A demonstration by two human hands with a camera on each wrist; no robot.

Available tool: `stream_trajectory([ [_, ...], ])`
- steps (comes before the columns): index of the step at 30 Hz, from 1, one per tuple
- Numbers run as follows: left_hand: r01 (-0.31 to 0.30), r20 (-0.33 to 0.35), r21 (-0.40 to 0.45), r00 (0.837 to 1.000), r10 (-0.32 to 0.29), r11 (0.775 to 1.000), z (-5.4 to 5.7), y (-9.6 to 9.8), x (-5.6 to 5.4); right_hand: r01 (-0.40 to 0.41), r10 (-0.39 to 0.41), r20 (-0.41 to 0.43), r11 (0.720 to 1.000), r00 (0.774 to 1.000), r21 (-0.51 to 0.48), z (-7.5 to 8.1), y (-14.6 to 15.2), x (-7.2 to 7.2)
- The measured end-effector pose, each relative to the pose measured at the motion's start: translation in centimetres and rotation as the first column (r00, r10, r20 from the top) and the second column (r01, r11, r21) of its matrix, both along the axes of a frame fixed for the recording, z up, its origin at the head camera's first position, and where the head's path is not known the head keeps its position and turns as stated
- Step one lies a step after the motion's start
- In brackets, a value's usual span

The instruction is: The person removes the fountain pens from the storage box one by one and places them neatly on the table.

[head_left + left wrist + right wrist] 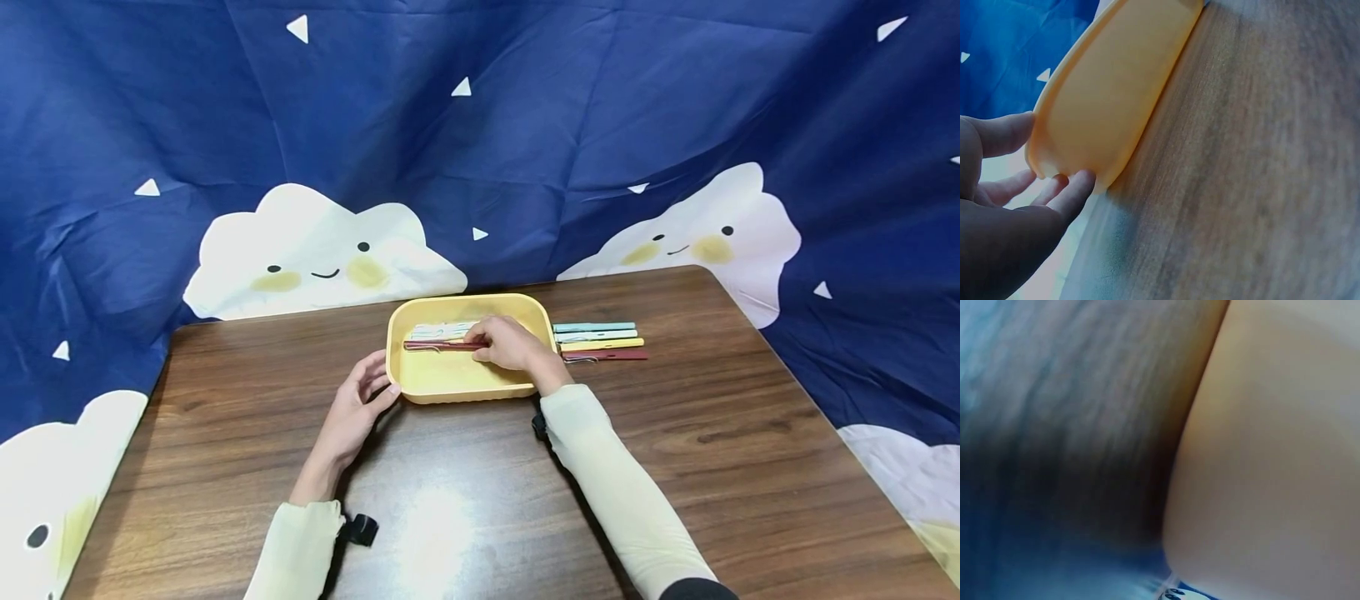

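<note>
A yellow tray [450,398] with rounded corners stands near the table's far edge. My left hand [358,408] holds its near left corner, thumb on the front and fingers bent along the left end; the left wrist view shows the same fingers [1072,194] against the tray wall [1104,94]. Inside the tray, my right hand [510,343] pinches the right end of a dark red pen [442,345] with a metal clip. Behind that pen lie several pale pens [442,330], partly hidden. In the right wrist view only the blurred tray wall [1260,456] shows, not the hand.
To the tray's right, a teal pen [596,327], a whitish pen [600,336], a yellow pen [607,343] and another dark red pen [618,355] lie side by side on the wooden table [750,467]. A blue cloth [525,150] hangs behind.
</note>
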State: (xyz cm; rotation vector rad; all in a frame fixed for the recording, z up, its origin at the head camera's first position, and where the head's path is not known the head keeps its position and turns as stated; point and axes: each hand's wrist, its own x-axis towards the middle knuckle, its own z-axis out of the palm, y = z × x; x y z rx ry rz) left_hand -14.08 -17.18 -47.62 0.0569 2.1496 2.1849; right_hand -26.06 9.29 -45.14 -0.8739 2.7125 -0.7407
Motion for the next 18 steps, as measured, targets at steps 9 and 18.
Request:
stream_trajectory([
  [9, 0.000, -0.003, 0.002, 1.000, 0.000, 1.000, -0.06, 0.08, -0.05, 0.033, -0.033, 0.039, 0.999, 0.999, -0.003, 0.08, 0.09, -0.04],
  [18, -0.007, 0.002, -0.003, 1.000, 0.007, 1.000, -0.06, 0.00, -0.02, 0.032, -0.032, 0.006, 0.999, 0.999, 0.011, 0.19, 0.19, 0.07],
])
